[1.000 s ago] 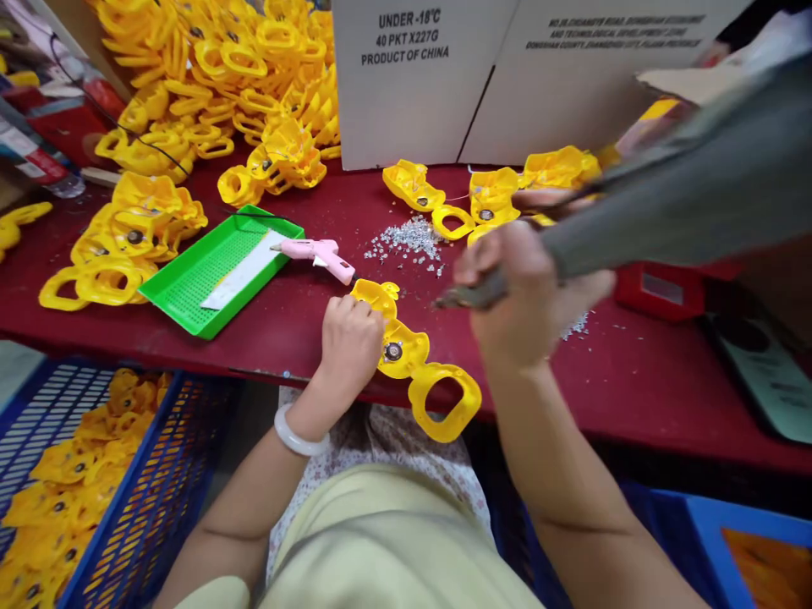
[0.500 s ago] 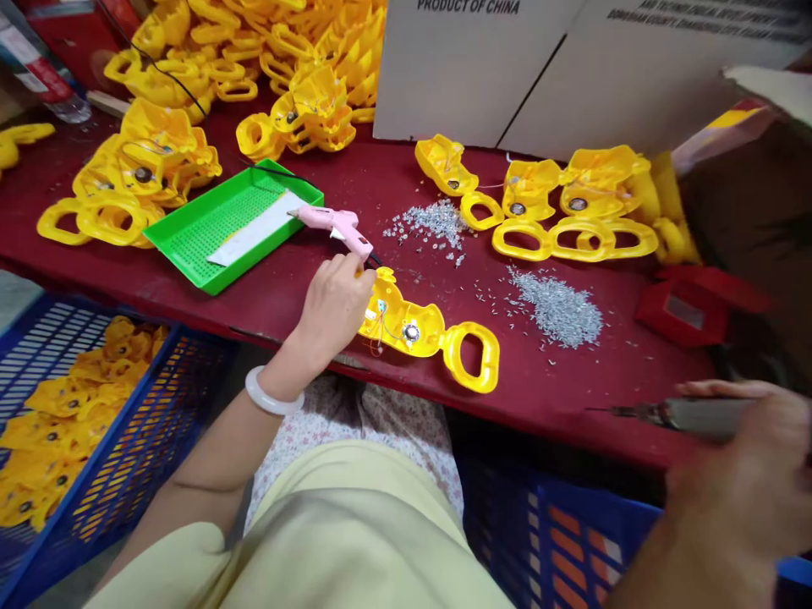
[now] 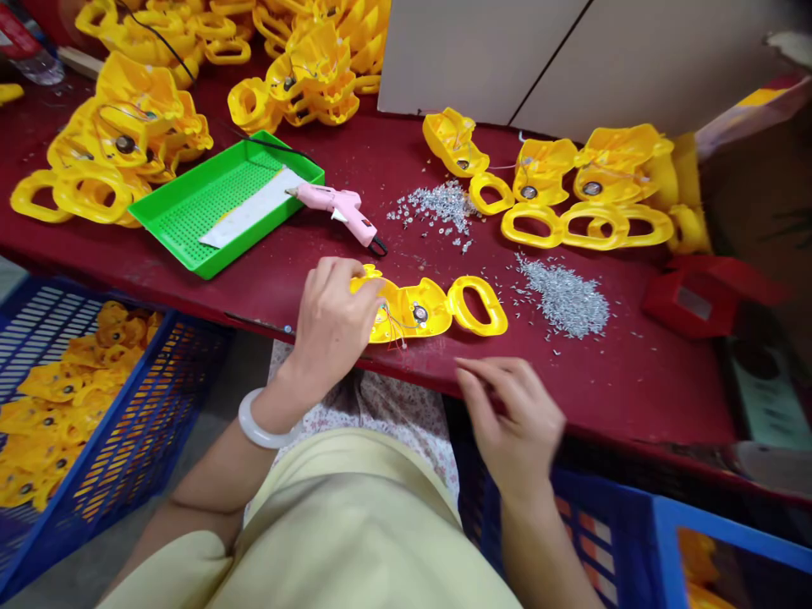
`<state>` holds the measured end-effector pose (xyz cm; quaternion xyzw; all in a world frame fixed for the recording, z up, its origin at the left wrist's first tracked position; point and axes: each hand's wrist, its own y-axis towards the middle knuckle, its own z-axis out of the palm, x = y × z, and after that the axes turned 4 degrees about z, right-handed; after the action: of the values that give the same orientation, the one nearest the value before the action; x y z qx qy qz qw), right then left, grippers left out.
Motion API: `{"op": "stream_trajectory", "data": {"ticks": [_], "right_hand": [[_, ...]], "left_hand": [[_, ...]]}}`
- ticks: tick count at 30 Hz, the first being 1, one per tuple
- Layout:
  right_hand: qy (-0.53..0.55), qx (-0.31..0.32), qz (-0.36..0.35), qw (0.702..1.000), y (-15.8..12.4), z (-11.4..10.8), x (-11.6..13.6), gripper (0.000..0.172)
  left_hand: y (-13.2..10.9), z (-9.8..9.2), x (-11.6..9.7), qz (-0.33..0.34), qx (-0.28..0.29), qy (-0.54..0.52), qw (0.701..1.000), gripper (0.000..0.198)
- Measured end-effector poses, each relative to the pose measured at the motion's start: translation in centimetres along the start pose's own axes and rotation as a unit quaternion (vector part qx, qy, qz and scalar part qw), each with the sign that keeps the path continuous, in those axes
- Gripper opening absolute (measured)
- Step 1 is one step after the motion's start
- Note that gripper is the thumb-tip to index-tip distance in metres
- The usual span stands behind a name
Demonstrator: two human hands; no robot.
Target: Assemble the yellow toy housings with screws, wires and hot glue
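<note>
A yellow plastic shell [image 3: 431, 309] with a small round speaker, loose wires and a loop handle lies near the front edge of the red table [image 3: 304, 271]. My left hand [image 3: 333, 326] rests on its left end, fingers curled over it and holding it down. My right hand [image 3: 511, 423] hovers just in front of the table edge, below and right of the shell. Its fingers are loosely spread and slightly blurred, with nothing in them. A pink glue gun [image 3: 339, 209] lies just behind the shell.
A green tray [image 3: 190, 220] sits at the left. Screw piles [image 3: 564, 300] lie right of the shell and further back [image 3: 437, 205]. More yellow shells [image 3: 571, 190] lie by a white carton [image 3: 507, 59]. Blue crates [image 3: 95, 397] stand below. A red box [image 3: 698, 300] sits at right.
My right hand swung the grey screwdriver away from the shell, down to the right, and now comes back empty. The shell has turned flatter under my left hand.
</note>
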<state>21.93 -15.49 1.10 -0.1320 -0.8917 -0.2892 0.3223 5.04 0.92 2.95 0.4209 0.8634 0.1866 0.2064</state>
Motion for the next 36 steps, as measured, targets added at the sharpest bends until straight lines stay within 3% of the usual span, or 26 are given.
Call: {"op": "stream_trajectory", "data": {"ticks": [5,9,12,17,20,23,27,32,36], "right_hand": [[-0.011,0.047,-0.030,0.998,1.8,4.5,1.5,0.008],[-0.030,0.049,-0.025,0.998,1.9,5.7,1.6,0.008],[-0.048,0.034,-0.030,0.998,1.8,6.3,1.5,0.008],[-0.020,-0.002,-0.050,0.999,2.6,5.8,1.9,0.002],[0.018,-0.029,-0.056,0.998,3.0,4.7,2.1,0.007],[0.030,0.021,-0.047,0.998,2.8,3.9,2.0,0.009],[-0.022,0.118,-0.061,0.991,2.3,4.4,1.6,0.008],[-0.067,0.077,-0.069,0.992,2.3,5.3,1.5,0.008],[0.031,0.087,0.023,0.995,2.9,4.6,1.9,0.009]], "left_hand": [[0.1,-0.2,-0.6,0.128,0.053,-0.094,0.986,0.022],[0.1,-0.2,-0.5,0.136,0.107,-0.074,0.982,0.021],[0.1,-0.2,-0.4,0.145,0.105,-0.081,0.981,0.021],[0.4,0.2,-0.2,0.157,0.090,-0.093,0.979,0.016],[0.5,1.2,-0.1,0.117,0.034,-0.121,0.985,0.017],[0.4,2.0,0.1,0.075,-0.019,-0.161,0.984,0.019],[0.3,2.4,0.2,0.065,-0.038,-0.177,0.981,0.019],[0.2,2.4,0.3,0.059,-0.039,-0.185,0.980,0.018],[0.1,2.2,0.5,0.076,-0.027,-0.203,0.976,0.021]]}}
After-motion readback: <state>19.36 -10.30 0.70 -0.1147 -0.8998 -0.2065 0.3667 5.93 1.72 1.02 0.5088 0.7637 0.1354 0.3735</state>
